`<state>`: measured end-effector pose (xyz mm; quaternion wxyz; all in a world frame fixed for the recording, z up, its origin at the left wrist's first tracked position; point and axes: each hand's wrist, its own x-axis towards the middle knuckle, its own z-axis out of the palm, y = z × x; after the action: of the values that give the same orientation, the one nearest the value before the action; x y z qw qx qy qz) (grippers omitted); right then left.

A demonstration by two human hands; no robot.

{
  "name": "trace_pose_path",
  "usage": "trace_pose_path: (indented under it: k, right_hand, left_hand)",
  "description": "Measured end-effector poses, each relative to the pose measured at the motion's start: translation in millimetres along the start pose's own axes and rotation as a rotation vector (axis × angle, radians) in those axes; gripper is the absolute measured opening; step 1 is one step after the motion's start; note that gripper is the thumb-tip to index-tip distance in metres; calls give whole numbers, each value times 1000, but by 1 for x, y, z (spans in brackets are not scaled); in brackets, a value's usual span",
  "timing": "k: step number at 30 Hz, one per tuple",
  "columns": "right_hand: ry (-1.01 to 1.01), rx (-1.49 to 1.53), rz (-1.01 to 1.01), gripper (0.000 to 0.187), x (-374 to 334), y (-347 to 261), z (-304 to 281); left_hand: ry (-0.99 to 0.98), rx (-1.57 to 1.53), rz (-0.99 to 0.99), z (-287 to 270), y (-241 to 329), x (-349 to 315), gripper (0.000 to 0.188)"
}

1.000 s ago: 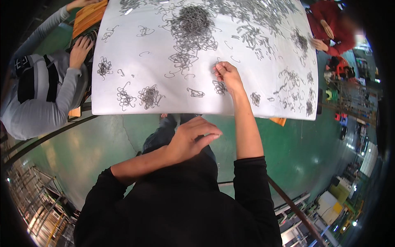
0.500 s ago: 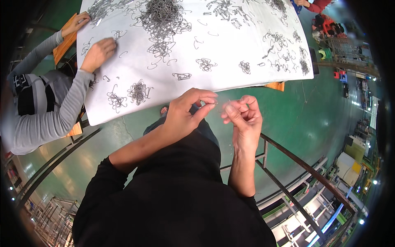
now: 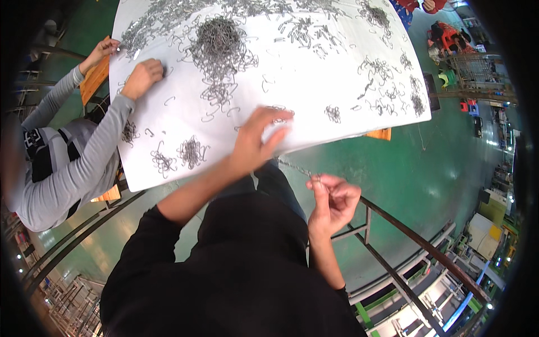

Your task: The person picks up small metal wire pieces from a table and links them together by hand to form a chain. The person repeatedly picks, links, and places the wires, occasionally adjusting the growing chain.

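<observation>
My left hand is over the near edge of the white-covered table, blurred by motion, its thumb and fingers apart and nothing visible between them. Beneath its fingertips lies a small pile of bent wire hooks, partly hidden. My right hand is lower and to the right, off the table, its thumb and forefinger pinched together. From that pinch a thin, dark, chain-like strand runs up to the left. Its far end passes out of sight near the table edge.
A large heap of wire hooks and several smaller piles lie on the table. At the left, a co-worker's hand rests by the hooks. Metal rails flank me. Another person's hand is at the far right corner.
My hands have drawn apart: the left has moved up over the table edge, the right down. The strand now shows at the right hand's pinch. The whole view has shifted slightly.
</observation>
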<state>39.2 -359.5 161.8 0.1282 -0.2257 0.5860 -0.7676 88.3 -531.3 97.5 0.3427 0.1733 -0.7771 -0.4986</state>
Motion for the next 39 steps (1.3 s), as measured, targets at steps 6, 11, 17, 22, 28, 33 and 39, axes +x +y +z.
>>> trace_pose_path:
  k: [6,11,17,22,28,33,39]
  right_hand:
    - [-94,-114,34,28,3,-2,-17]
    - [-113,-86,48,26,7,2,-25]
    - [-103,-140,65,25,9,4,-28]
    - [-118,-203,57,26,6,9,-28]
    - [-72,-194,67,26,0,18,-20]
    - [-48,-158,62,24,-6,17,-9]
    - [-64,-134,18,25,-14,18,4]
  left_hand:
    - [58,458,-13,13,-150,140,15]
    - [-22,745,-27,31,-197,189,14]
    - [-38,765,-74,22,-198,208,14]
    - [-36,334,-353,7,-134,156,13]
    - [-237,-512,-540,1,2,41,17]
    - [-282,-435,-522,-7,66,3,12]
    - [-255,-288,-472,-21,88,-14,11]
